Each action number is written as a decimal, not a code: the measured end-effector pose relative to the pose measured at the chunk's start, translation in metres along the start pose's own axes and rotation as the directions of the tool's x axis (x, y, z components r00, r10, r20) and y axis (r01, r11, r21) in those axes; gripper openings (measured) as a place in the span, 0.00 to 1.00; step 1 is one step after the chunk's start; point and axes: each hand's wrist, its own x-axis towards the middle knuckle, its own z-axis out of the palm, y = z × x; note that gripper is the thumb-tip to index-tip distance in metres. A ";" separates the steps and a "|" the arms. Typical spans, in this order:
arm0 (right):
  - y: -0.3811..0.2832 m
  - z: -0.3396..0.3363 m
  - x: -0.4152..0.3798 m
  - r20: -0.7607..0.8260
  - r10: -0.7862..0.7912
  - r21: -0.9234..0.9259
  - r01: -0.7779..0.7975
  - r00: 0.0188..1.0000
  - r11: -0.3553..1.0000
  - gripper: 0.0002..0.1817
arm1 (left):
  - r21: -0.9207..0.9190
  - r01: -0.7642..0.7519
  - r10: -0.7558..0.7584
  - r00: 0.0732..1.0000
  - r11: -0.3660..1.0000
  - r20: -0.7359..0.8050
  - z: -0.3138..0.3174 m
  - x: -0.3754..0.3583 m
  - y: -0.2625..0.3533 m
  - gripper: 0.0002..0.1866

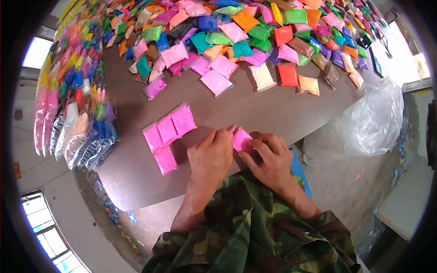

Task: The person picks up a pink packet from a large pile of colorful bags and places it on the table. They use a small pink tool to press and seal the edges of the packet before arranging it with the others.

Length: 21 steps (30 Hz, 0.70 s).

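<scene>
We are holding one pink packet (pixel 241 140) at our fingertips, near the front edge of the table (pixel 136 184). Four more pink packets (pixel 167 130) are lying to its left: three are touching in a slanting row, and one is sitting below the leftmost. Farther out, one cream packet (pixel 263 77), one red packet (pixel 287 75) and one peach packet (pixel 309 85) are fringing a many-coloured heap (pixel 232 32), where the packets are overlapping too much for us to be counting.

Our right hand (pixel 268 160) is pinching the held packet's right side between thumb and forefinger. Our left hand (pixel 210 154) is bending inward, knuckles up, its fingers curling to the packet's left edge; its own back is hiding the tips, so we are not able to tell whether they are gripping or only pressing. Both forearms are emerging from a camouflage jacket (pixel 246 223).

The table is showing smooth and brown. Full bags (pixel 75 129) are crowding its left side, a clear bag (pixel 373 118) is bulging at its right, and one window (pixel 48 236) is glowing at lower left.
</scene>
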 end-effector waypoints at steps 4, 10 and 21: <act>-0.001 -0.001 0.001 0.015 -0.001 -0.010 0.001 1.000 1.000 0.19 | -0.206 0.041 -0.049 0.998 0.978 -0.031 -0.002 -0.015 0.004 0.03; -0.001 -0.003 0.004 0.049 -0.019 -0.025 0.020 0.999 0.999 0.18 | -0.234 0.057 -0.082 0.992 0.971 -0.098 0.017 -0.027 -0.008 0.04; -0.004 -0.002 0.005 0.037 -0.004 -0.009 0.005 0.999 1.000 0.17 | -0.317 0.044 -0.092 0.986 0.948 -0.138 0.017 -0.032 -0.002 0.04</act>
